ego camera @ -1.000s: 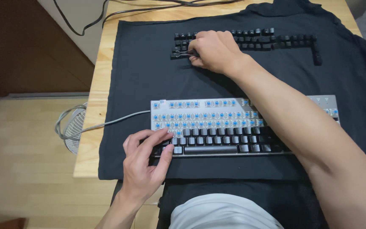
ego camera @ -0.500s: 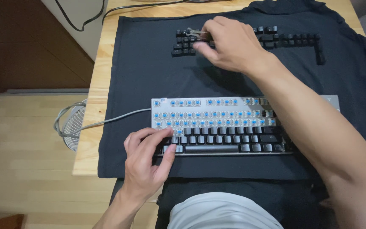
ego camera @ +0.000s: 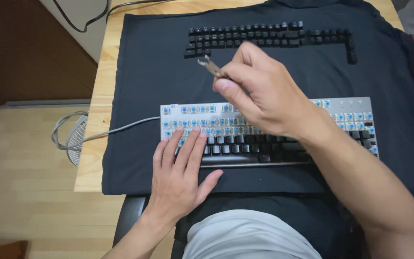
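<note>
A mechanical keyboard (ego camera: pixel 269 132) with a silver plate is seen at the centre of the view; its upper rows are stripped to blue switches, while black caps are kept on the lower rows. A grey cable (ego camera: pixel 116 129) is led off toward 9 o'clock. The left hand (ego camera: pixel 180 170) is laid flat on the keyboard's left end, fingers spread narrowly and gripping nothing. The right hand (ego camera: pixel 259 91) is held above the keyboard, its fingers pinched around a wire keycap puller (ego camera: pixel 210 65) whose tip is pointed toward 11 o'clock. Removed black keycaps (ego camera: pixel 264 38) are lined in rows toward 12 o'clock.

Everything is set on a dark cloth (ego camera: pixel 154 76) spread over a light wooden table (ego camera: pixel 92 144); wood flooring (ego camera: pixel 20 192) is seen toward 8 o'clock.

Compared with half a second earlier, the right hand has been drawn back from the keycap rows toward the keyboard, and the left fingers have been stretched further up onto it.
</note>
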